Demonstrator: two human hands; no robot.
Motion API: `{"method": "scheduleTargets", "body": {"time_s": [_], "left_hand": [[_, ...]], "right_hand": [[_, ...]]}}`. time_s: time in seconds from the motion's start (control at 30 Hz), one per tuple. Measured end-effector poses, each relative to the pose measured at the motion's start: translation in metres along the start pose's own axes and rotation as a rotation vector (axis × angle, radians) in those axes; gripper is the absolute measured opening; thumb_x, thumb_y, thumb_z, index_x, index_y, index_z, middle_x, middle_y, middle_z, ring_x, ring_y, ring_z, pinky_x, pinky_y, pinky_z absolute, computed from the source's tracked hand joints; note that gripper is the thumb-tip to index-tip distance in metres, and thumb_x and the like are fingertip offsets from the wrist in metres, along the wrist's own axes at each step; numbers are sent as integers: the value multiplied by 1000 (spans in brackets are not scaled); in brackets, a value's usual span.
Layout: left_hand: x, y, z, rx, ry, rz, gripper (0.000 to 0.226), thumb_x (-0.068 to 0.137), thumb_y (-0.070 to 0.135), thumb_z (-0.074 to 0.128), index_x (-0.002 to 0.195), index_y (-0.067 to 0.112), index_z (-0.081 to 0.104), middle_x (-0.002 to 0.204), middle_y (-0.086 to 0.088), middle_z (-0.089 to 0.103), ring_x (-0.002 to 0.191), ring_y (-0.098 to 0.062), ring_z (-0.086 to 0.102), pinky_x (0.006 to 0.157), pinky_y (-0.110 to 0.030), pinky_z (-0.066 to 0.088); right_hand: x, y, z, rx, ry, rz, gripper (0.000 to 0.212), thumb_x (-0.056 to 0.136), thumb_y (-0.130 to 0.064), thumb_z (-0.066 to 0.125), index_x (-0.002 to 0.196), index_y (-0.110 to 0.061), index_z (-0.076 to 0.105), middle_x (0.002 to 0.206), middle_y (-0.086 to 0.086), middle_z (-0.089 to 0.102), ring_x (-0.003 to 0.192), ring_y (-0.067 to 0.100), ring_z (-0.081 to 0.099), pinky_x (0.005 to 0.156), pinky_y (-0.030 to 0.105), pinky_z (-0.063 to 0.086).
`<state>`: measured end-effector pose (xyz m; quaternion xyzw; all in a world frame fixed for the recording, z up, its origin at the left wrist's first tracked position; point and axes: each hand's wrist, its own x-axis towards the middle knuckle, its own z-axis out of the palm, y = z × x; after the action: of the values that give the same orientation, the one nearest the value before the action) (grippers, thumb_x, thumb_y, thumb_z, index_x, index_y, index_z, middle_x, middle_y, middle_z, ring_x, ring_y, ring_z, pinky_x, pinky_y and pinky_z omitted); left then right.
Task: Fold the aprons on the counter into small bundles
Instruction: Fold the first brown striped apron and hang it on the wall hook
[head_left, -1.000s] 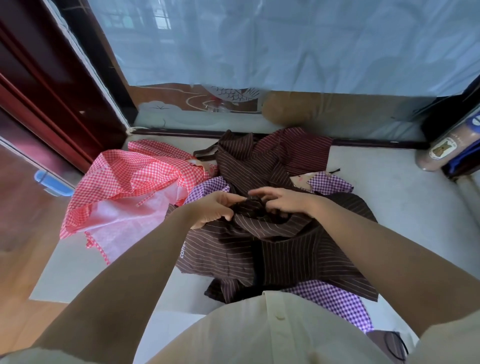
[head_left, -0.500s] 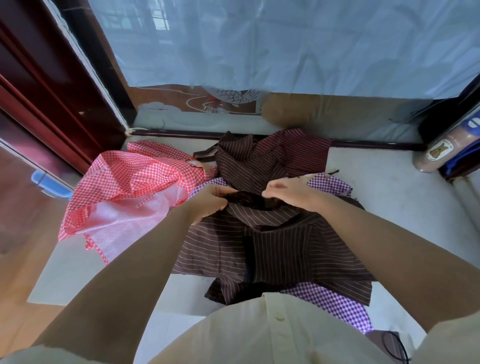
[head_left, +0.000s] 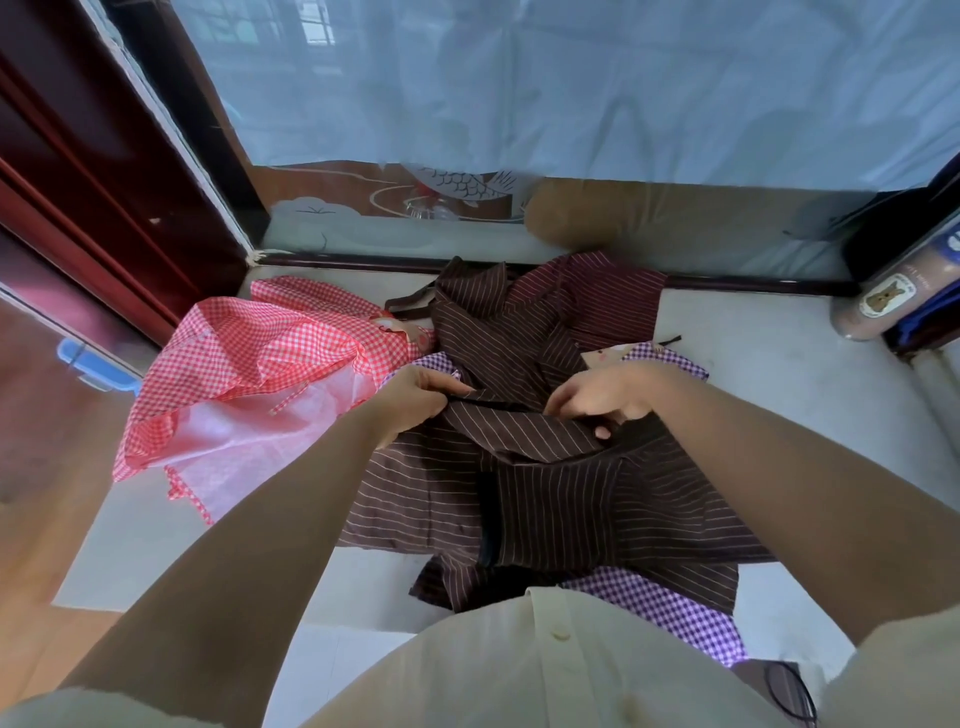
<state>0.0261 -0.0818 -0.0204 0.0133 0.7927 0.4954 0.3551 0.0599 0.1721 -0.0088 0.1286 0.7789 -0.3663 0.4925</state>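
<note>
Pale counter (head_left: 810, 415) ran from the near edge out to a dark sill at 12 o'clock. Nearest, at 6 o'clock, a cream shirt (head_left: 519, 675) filled the bottom of the view. A black loop (head_left: 792, 693) lay at 5 o'clock; what it was could not be told. Just beyond the shirt, a purple check apron (head_left: 680, 613) stuck out from under the brown apron (head_left: 571, 504), which lay rumpled in the middle of the counter with pale stripes running across it.

Both bare forearms reached over that cloth. The left grip (head_left: 415, 397), a little toward 10 o'clock from the centre, had its fingers curled and pinched one end of a dark strap (head_left: 488, 402). The strap ran taut across to the right grip (head_left: 597, 397), toward 1 o'clock from the centre. The right grip's fingers were bent down over the folded top edge of the brown apron, and its thumb was tucked against the fold, so it held the cloth.

At 9 o'clock a red check apron (head_left: 249, 358) lay heaped, its pale pink lining showing and one edge hanging toward the wooden floor (head_left: 36, 467). Past the grips, at 12 o'clock, another brown striped cloth (head_left: 493, 332) overlapped a maroon apron (head_left: 602, 291) against the sill. At 2 o'clock a tube (head_left: 878, 304) with a round label lay on its side. Farthest off stood a glass pane (head_left: 457, 182) with a fish pattern, and above it a pale blue curtain (head_left: 571, 78).
</note>
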Motion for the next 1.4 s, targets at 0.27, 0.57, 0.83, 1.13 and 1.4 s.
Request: {"method": "scheduleTargets", "body": {"time_s": [0.27,0.57,0.83,1.13,1.4], "left_hand": [[6,4,1,58,-32,41,45,88,-15,44,83,19,73,63,7,69,59,-2,61,60,-16,51],[6,-9,-5,-33,-84,74,46,85,-17,45,82,16,76,73,0,73,74,-13,63,80,-26,54],[17,-11,-8,-107,-72,20,46,83,-18,43,90,13,75,78,-5,74,76,-14,67,71,-20,56],[21,-22,-9,331,-39,176,23,83,-7,59,92,9,73,64,10,64,51,3,53,61,-10,43],[19,-30,1,473,13,286,33,82,-9,46,78,21,60,72,7,60,68,-9,57,69,-26,47]], "right_hand": [[6,-7,8,-99,137,-171,47,91,-9,65,134,-18,50,110,10,66,84,19,68,74,30,59],[35,-1,17,-296,147,-230,14,97,-27,57,90,-28,69,95,-1,68,94,18,63,90,36,50],[33,5,13,148,142,-276,16,98,-28,55,92,-26,69,96,-2,67,88,10,61,81,23,45],[39,5,26,240,-81,-157,23,100,-22,52,116,-29,68,109,4,72,100,18,68,91,29,53],[37,1,20,-270,200,-56,18,97,-24,57,98,-13,72,92,5,71,80,20,63,73,30,51]]}}
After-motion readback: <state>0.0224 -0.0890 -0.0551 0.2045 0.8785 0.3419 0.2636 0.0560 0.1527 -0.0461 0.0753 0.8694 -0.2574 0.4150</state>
